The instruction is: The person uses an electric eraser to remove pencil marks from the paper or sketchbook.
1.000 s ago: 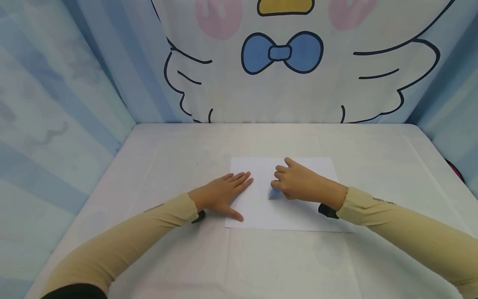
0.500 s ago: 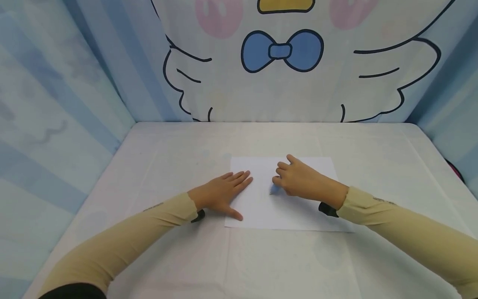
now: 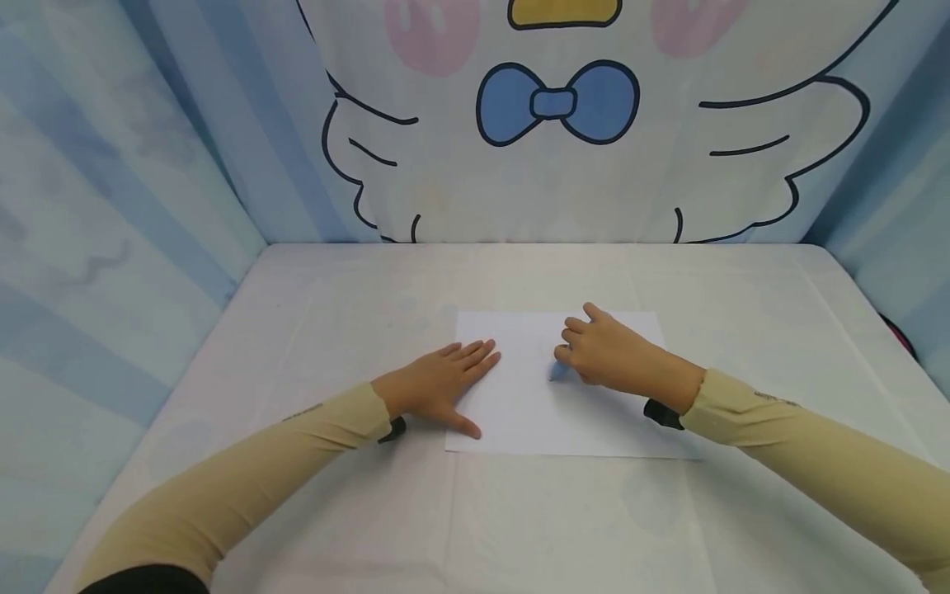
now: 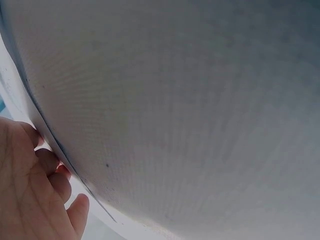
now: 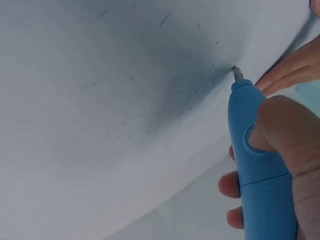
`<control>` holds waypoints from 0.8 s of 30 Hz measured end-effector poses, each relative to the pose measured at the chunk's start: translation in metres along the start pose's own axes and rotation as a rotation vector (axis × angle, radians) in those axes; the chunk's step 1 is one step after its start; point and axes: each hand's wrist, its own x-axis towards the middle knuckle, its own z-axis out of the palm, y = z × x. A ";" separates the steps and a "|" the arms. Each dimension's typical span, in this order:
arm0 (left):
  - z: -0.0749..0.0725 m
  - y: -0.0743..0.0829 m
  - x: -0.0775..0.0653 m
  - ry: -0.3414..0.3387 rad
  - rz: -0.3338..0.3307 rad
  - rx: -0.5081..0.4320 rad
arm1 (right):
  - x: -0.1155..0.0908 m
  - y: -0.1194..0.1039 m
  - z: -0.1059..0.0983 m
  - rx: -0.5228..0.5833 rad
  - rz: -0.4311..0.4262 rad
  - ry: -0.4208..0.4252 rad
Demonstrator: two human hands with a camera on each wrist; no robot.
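A white sheet of paper (image 3: 512, 425) lies on the table. My left hand (image 3: 438, 385) rests on its left side, fingers spread and straight; the left wrist view shows part of that hand (image 4: 30, 185) at the sheet's edge. With my right hand (image 3: 612, 355) I grip a blue electric eraser (image 5: 260, 165), thumb on its round button and fingers curled behind the body. Its narrow grey tip (image 5: 238, 74) meets the sheet near the middle. Small dark crumbs (image 5: 190, 95) are scattered over the paper beside the tip. In the head view my right hand hides most of the eraser (image 3: 559, 371).
The table (image 3: 334, 511) has a pale cloth over it. Behind it hangs a curtain (image 3: 557, 190) with a cartoon figure and a blue bow tie. Blue and white curtains (image 3: 89, 247) close off the sides.
My right hand has moved with the electric eraser a little to the right and away from me across the paper. The left hand stays in place on the sheet.
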 end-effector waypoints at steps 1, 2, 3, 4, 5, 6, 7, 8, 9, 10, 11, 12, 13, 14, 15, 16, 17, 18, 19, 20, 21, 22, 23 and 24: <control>0.000 0.000 0.000 0.004 0.001 -0.002 | -0.001 0.000 0.000 -0.006 0.006 -0.009; 0.000 0.000 0.000 0.002 0.000 -0.003 | -0.001 0.001 0.000 -0.007 0.011 -0.016; 0.000 0.000 0.000 0.001 -0.001 0.000 | -0.002 0.001 -0.001 -0.002 0.015 -0.021; 0.000 0.000 0.000 0.001 0.001 0.000 | -0.002 0.001 -0.001 0.002 0.015 -0.027; 0.000 0.000 0.000 0.003 0.002 -0.001 | -0.003 0.001 -0.001 0.003 0.014 -0.029; 0.000 0.000 0.000 0.004 0.002 -0.002 | -0.003 0.002 -0.002 0.006 0.014 -0.026; 0.000 0.000 0.000 0.005 0.003 -0.002 | -0.004 0.002 -0.001 0.003 0.015 -0.023; 0.000 0.000 0.000 0.004 0.003 -0.002 | -0.005 0.003 -0.001 0.003 0.018 -0.016; 0.000 0.000 -0.001 0.006 0.005 -0.003 | -0.006 0.003 -0.001 0.003 0.020 -0.011; 0.000 0.001 -0.001 0.007 0.007 -0.005 | -0.007 0.004 0.000 0.001 0.019 -0.008; -0.001 0.001 -0.001 0.007 0.009 -0.008 | -0.008 0.005 0.000 0.001 0.016 0.000; -0.001 0.001 -0.001 0.005 0.011 -0.009 | -0.009 0.005 0.001 0.003 0.015 0.009; -0.001 0.001 -0.001 0.005 0.012 -0.008 | -0.011 0.006 0.002 -0.001 0.016 0.012; -0.001 0.001 -0.002 0.005 0.013 -0.008 | -0.012 0.007 0.002 -0.003 0.019 0.013; -0.002 0.001 -0.002 0.005 0.013 -0.010 | -0.014 0.008 0.002 -0.004 0.021 0.013; -0.002 0.001 -0.002 0.003 0.014 -0.010 | -0.015 0.008 0.001 -0.006 0.019 0.017; -0.002 0.001 -0.002 0.004 0.017 -0.013 | -0.017 0.008 0.001 -0.004 0.016 0.020; -0.002 0.001 -0.002 0.003 0.018 -0.012 | -0.019 0.009 0.001 -0.004 0.015 0.018; -0.002 0.001 -0.002 0.004 0.017 -0.011 | -0.020 0.009 0.001 -0.008 0.017 0.015; -0.002 0.001 -0.002 0.005 0.016 -0.009 | -0.021 0.010 0.001 -0.011 0.024 0.009; -0.001 0.001 -0.002 0.007 0.016 -0.009 | -0.022 0.010 0.001 -0.016 0.030 0.002; -0.001 0.001 -0.002 0.008 0.016 -0.010 | -0.023 0.011 0.001 -0.019 0.033 -0.006; -0.001 0.001 -0.002 0.008 0.016 -0.010 | -0.024 0.011 0.001 -0.018 0.036 -0.017; -0.001 0.001 -0.002 0.010 0.016 -0.009 | -0.025 0.012 0.001 -0.017 0.039 -0.026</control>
